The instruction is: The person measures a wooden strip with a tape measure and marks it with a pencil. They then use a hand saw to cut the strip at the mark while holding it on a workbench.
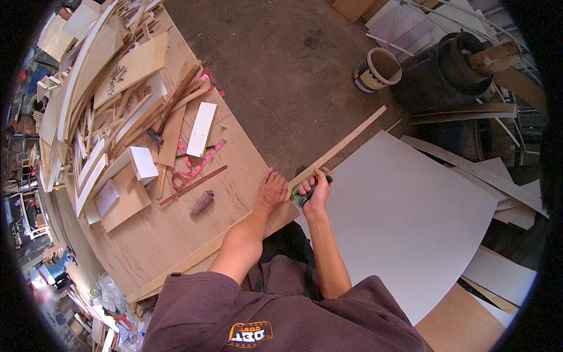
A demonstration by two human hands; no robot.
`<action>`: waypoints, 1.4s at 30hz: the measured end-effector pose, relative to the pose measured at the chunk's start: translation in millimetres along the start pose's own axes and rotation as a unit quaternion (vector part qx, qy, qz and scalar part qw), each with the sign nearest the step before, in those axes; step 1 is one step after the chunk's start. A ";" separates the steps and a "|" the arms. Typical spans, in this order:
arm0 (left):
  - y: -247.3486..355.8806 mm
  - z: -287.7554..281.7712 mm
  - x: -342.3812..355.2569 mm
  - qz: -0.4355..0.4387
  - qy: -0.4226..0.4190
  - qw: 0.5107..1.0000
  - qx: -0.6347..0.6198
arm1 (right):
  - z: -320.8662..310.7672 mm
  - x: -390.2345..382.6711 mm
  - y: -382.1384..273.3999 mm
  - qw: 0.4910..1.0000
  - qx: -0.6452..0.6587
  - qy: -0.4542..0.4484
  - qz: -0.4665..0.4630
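A long, narrow wooden strip lies along the near edge of the plywood-topped table and sticks out past its right corner. My left hand presses down on the strip near that corner, its fingers curled over the wood. Close beside it, my right hand is closed around the handle of a green-and-black hand tool. The tool is up against the strip just off the table's edge. My fingers hide most of it, so its exact kind does not show.
Left on the table are a heap of offcuts, a white board, a pink tape measure, a hammer, a reddish-brown stick and a brown cylinder. A large white sheet lies at right; a bucket stands beyond.
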State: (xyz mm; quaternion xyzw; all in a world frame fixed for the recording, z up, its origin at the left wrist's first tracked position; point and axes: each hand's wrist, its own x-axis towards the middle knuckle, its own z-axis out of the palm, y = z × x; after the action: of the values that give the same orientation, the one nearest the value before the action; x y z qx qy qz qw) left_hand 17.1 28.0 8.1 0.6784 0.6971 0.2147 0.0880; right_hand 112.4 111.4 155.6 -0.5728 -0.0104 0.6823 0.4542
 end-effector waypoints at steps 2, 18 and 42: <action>1.5 -4.8 0.7 -0.012 -0.006 1.000 -0.016 | 1.8 1.8 -0.8 1.000 -0.007 0.004 -0.009; -1.6 0.6 -0.7 -0.005 0.009 1.000 -0.014 | -27.6 -14.6 -4.1 0.999 0.004 -0.033 0.018; 2.1 -5.5 0.1 -0.031 -0.068 0.997 -0.018 | -8.0 -48.3 -83.7 0.988 0.103 -0.108 0.031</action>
State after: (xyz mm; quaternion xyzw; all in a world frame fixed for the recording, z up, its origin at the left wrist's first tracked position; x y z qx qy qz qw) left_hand 16.7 27.0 13.9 0.6678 0.7061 0.1776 0.1544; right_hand 166.3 126.0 234.8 -0.4461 0.0287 0.7513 0.4855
